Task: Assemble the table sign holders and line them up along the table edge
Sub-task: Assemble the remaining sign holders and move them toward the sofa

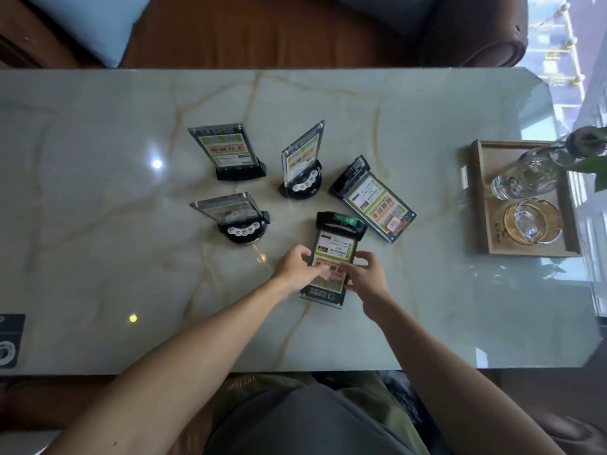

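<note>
On the desk (98,159) we list five sign holders: three upright, one (372,198) flat, and the nearest (335,254) lying flat, clamped in both grips, left hand (297,269) and right hand (363,277).

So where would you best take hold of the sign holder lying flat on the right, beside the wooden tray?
Probably by the flat sign holder's two long panel edges, pinched from above near its black base. It lies face up and tilted, apart from the others, so both edges look open.

A wooden tray (476,198) sits at the table's right end. It holds a glass ashtray (530,221) and a glass bottle (525,174). A blue cushion (88,24) lies beyond.
</note>
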Tool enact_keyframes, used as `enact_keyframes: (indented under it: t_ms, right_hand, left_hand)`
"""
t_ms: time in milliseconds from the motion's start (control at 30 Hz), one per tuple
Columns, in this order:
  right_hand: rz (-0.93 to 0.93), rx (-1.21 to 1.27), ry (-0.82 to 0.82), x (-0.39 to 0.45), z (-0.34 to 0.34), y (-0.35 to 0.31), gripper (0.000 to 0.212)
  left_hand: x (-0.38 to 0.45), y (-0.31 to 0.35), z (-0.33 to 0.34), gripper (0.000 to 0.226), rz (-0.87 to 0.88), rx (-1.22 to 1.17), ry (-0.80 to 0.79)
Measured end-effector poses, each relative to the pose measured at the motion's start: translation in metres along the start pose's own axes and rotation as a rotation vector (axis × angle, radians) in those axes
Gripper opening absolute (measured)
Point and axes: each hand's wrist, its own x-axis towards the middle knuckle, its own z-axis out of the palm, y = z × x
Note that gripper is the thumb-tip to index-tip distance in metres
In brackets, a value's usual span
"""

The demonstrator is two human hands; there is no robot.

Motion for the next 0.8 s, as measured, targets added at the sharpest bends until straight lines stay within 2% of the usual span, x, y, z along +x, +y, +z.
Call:
enact_keyframes:
  t_ms: [100,200,433,600,700,800]
  right_hand:
    - [-0.047,-0.077,-0.011,-0.001,-0.007,-0.009,0.031]
    - [-0.074,-0.095,-0.042,-0.005,-0.011,-0.025,0.029]
    - [-0.157,-0.205,-0.135,-0.003,-0.005,-0.063,0.005]
    - [-0.119,-0.171,-0.243,-0.003,0.004,-0.086,0.02]
    - [-0.106,-0.169,-0.26,0.0,0.013,-0.091,0.023]
    - [-0.077,-0.161,-0.293,0.006,0.022,-0.094,0.031]
  left_hand:
    - [-0.008,0.0,-0.007,0.06,0.024,-0.007,-0.033]
    - [-0.016,0.002,-0.019,0.05,0.059,-0.051,-0.023]
    - [-0.034,0.024,-0.048,0.024,0.118,-0.267,0.122]
    - [-0.037,0.034,-0.068,0.03,0.076,-0.487,0.116]
    - [-0.037,0.032,-0.076,0.043,0.063,-0.573,0.16]
    - [-0.038,0.031,-0.08,0.042,0.067,-0.654,0.198]
